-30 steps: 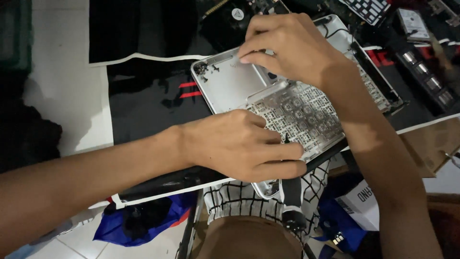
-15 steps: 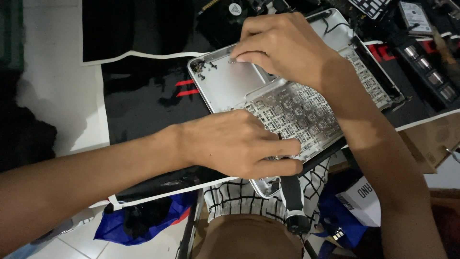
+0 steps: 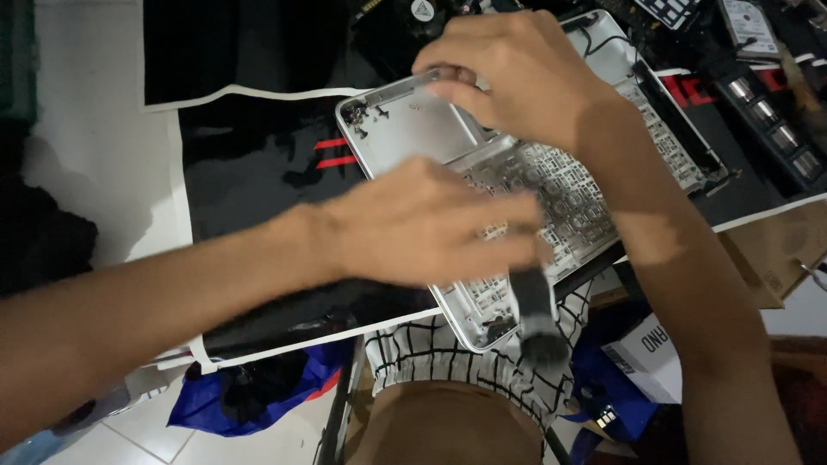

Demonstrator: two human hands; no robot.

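Silver laptop shell (image 3: pixel 413 129), opened up and lying flat on black desk mat (image 3: pixel 250 172), underside of the keyboard grid (image 3: pixel 560 194) exposed inside it. Small cluster of screws (image 3: pixel 366 116) seen in its far-left corner. Left hand (image 3: pixel 422 228) blurred, held over the near half of the shell, fingers curled around a dark screwdriver handle (image 3: pixel 536 310) pointing toward the body. Right hand (image 3: pixel 517 73) at the far edge of the shell, fingertips pinched on the rim. Hard drive (image 3: pixel 748 24) and dark memory stick (image 3: pixel 767 112) on the mat, far right. Cardboard box (image 3: pixel 775 250) just beside the mat's edge.
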